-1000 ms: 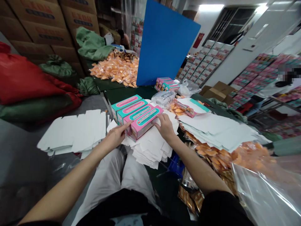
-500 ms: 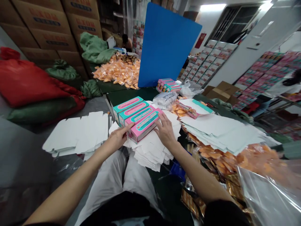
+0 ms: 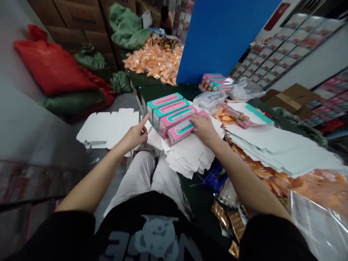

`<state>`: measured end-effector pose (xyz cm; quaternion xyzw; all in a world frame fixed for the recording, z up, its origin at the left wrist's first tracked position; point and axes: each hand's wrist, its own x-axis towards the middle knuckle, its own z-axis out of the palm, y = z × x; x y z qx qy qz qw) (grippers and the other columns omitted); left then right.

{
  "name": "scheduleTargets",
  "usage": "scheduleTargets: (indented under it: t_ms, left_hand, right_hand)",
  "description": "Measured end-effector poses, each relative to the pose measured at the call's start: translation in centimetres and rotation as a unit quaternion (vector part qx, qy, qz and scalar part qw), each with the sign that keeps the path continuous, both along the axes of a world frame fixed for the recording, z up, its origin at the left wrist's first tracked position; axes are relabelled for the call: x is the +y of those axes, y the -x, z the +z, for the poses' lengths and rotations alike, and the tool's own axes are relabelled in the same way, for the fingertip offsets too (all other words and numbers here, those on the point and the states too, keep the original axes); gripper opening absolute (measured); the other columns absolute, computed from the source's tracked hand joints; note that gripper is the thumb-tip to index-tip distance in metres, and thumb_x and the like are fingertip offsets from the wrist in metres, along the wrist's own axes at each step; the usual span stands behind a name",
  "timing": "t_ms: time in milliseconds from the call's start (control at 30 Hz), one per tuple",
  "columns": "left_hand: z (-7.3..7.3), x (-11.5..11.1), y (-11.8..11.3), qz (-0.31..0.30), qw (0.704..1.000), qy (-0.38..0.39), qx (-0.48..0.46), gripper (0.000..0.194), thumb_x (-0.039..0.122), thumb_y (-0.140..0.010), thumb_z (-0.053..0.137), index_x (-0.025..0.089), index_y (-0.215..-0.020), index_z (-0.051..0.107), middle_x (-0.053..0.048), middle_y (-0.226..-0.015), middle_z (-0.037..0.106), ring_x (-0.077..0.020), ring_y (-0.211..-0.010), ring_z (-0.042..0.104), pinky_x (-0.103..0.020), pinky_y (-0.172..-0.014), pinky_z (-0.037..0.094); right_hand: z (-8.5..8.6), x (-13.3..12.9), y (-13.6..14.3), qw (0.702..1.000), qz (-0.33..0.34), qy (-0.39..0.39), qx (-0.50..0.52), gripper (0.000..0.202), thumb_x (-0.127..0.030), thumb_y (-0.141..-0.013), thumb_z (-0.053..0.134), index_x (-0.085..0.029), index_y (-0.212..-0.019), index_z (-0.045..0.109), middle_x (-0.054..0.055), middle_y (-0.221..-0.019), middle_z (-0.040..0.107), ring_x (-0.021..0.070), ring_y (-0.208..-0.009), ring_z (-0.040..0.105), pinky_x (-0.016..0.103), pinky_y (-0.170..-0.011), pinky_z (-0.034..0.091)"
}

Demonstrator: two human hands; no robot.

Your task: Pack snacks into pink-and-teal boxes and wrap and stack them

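Dark-green tabletop (image 3: 154, 91), frame center | four cartons (image 3: 171, 108) slant lower-left to upper-right | right hand (image 3: 206, 129) spread on nearest pink carton (image 3: 181, 131) | left hand (image 3: 133, 137), thumb and forefinger apart, by row's left side

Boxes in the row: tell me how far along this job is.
Four boxes look closed and lined up, with more by the blue board. In hand: the right hand lies on the nearest box; the left hand points beside the row. Seemingly left: flat white cards and loose orange packets.
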<state>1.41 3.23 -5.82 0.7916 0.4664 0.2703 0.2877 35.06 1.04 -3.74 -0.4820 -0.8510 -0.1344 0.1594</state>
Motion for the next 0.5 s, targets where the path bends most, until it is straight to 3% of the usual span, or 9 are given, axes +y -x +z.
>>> scheduleTargets:
  t_ms: [167,300,500]
  left_hand:
    - [-1.0,-0.1,2.5,0.014,0.997,0.074,-0.023,0.09,0.022,-0.073,0.049,0.014,-0.157,0.016,-0.001,-0.087,0.069,-0.0108,-0.061,0.057,-0.024,-0.071,0.048]
    - [-2.0,-0.5,2.7,0.003,0.996,0.086,-0.025,0.091,0.026,-0.072,0.05,0.014,-0.157,0.019,0.0,-0.083,0.065,-0.012,-0.061,0.056,-0.025,-0.068,0.047]
    - [-2.1,-0.6,2.1,-0.011,0.995,0.095,-0.034,0.095,0.029,-0.07,0.053,0.015,-0.157,0.018,0.003,-0.075,0.058,-0.0134,-0.061,0.054,-0.025,-0.063,0.044]
  right_hand:
    - [1.8,1.1,0.3,0.998,0.005,0.039,-0.05,0.058,-0.022,-0.086,0.065,-0.023,-0.141,0.047,0.017,-0.135,0.054,0.0361,-0.128,0.046,0.054,-0.1,0.038]
    - [2.8,1.8,0.8,0.996,-0.002,0.054,-0.069,0.053,-0.031,-0.087,0.066,-0.023,-0.137,0.052,0.017,-0.13,0.057,0.0352,-0.123,0.049,0.051,-0.097,0.039]
    - [4.4,2.3,0.1,0.997,0.0,0.056,-0.054,0.052,-0.029,-0.085,0.068,-0.024,-0.135,0.055,0.016,-0.13,0.058,0.0323,-0.117,0.05,0.046,-0.094,0.041]
